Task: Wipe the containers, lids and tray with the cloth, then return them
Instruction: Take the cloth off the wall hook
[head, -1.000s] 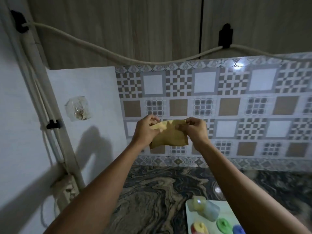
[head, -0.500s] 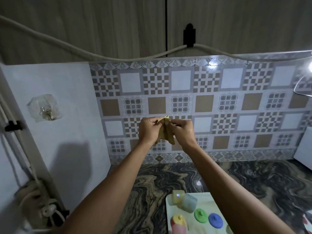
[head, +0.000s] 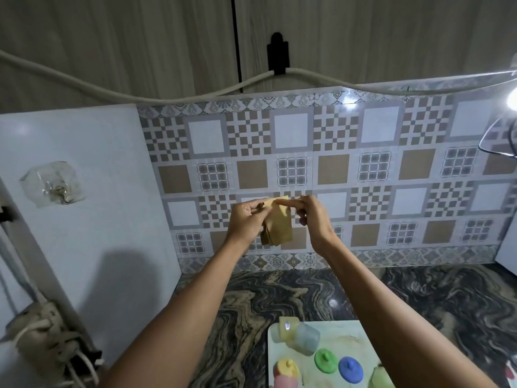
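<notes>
A folded mustard-yellow cloth (head: pixel 278 222) hangs in mid-air in front of the patterned brown-and-white tiled backsplash (head: pixel 375 169), raised well above the worktop. The left hand (head: pixel 247 218) grasps it along its upper left edge, fingers curled around the gathered folds. The right hand (head: pixel 309 217) is at the cloth's 3 o'clock — its extended fingers (head: pixel 288 202) lie across the top corner, touching the fabric, while the lower fingers are curled loosely and hold nothing.

Down at 5 o'clock from the cloth, a pale rectangular tray (head: pixel 347 334) rests on the dark swirled marble worktop (head: pixel 251 317). On the tray's far end lie two translucent plastic containers on their sides, a yellow one (head: pixel 286 330) touching a pale blue one (head: pixel 306 338). Nearer, a round green lid (head: pixel 324 359) sits just beside a round blue lid (head: pixel 350 369); at their 9 o'clock stands a pink container with a yellow lid (head: pixel 286 372). The right forearm covers the tray's right part.

At 9 o'clock from the cloth, a clear plastic hook (head: pixel 53 184) is stuck on the plain white wall panel (head: pixel 112 191). Overhead, a pale cable (head: pixel 140 98) sags along wooden cabinet doors (head: pixel 140 37).
</notes>
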